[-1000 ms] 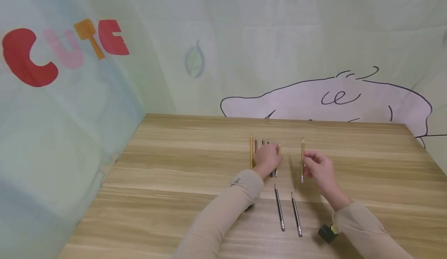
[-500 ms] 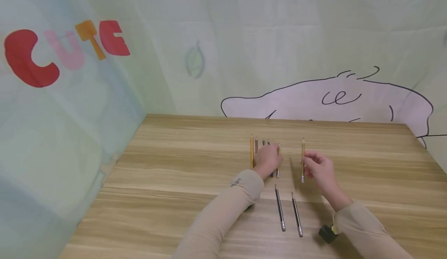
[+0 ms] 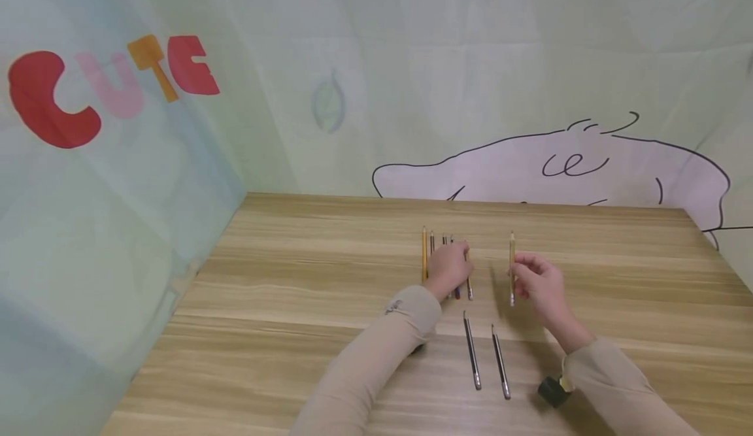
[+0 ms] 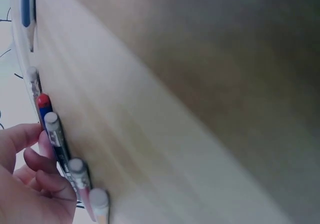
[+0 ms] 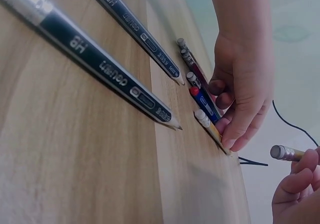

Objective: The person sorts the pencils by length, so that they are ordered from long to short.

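My left hand (image 3: pixel 450 269) reaches over a row of pencils and pinches the yellow pencil (image 3: pixel 469 285) at the row's right end. In the right wrist view, that hand's fingertips are near the tip of this yellow pencil (image 5: pixel 211 128), its eraser end low on the table. Beside it lies a blue pencil with a red end (image 5: pixel 204 103). An orange pencil (image 3: pixel 425 253) marks the row's left end; my hand covers part of the row. Off to the right, my right hand (image 3: pixel 541 285) holds another yellow pencil (image 3: pixel 512 250) upright in view, between thumb and fingers, eraser toward me.
Two black pencils with pale eraser ends, a left one (image 3: pixel 472 351) and a right one (image 3: pixel 501 362), lie nearer me on the wooden table (image 3: pixel 282 279). A dark wrist-worn block (image 3: pixel 553 391) hangs by my right sleeve. A printed cloth (image 3: pixel 270 96) hangs behind and left.
My left hand has shifted slightly left, and the yellow pencil at its fingers has swung, its tip leftward and its eraser end a bit right. My right hand stays nearly still.
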Tool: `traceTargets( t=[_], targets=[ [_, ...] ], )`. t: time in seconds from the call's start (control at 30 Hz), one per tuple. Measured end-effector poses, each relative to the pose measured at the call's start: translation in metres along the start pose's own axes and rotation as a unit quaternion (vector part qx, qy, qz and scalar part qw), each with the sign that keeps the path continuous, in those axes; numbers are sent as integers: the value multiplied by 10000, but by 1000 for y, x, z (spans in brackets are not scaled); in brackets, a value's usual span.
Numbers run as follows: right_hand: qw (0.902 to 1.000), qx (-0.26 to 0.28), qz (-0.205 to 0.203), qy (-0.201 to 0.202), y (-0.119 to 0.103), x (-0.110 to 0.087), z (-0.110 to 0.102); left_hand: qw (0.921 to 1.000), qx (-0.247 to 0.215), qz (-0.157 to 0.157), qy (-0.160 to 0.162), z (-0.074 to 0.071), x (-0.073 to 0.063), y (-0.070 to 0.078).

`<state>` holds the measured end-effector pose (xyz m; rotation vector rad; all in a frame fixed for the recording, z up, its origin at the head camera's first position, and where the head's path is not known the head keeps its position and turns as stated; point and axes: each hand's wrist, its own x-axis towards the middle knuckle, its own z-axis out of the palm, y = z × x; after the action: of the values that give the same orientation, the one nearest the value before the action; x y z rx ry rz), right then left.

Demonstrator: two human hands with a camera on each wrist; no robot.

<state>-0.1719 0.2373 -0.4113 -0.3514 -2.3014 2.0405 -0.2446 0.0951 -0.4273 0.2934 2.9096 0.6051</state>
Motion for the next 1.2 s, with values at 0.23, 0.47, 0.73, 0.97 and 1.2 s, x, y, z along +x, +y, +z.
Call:
traceTargets(
  t=[0.23,0.47,0.73,0.97,1.2],
  targets=[
    [9994,-336,-68,-32,1,9,1,9999,-55,42,-95,-2,0,-1],
    [9990,-437,97,-27,7,25,7,9999,-71,56,-97,-1,1,-1],
    [9948,-869,187,-497,14,37,11,10000,11,-15,-71,-1,4,-2],
    [9905,-1233,199,-578,19,44,17,10000,39,39,-14,-2,3,-2],
    [9844,-1621,226,-654,22,48,23,10000,-19,11,-29,-1,3,-2]
  ],
)
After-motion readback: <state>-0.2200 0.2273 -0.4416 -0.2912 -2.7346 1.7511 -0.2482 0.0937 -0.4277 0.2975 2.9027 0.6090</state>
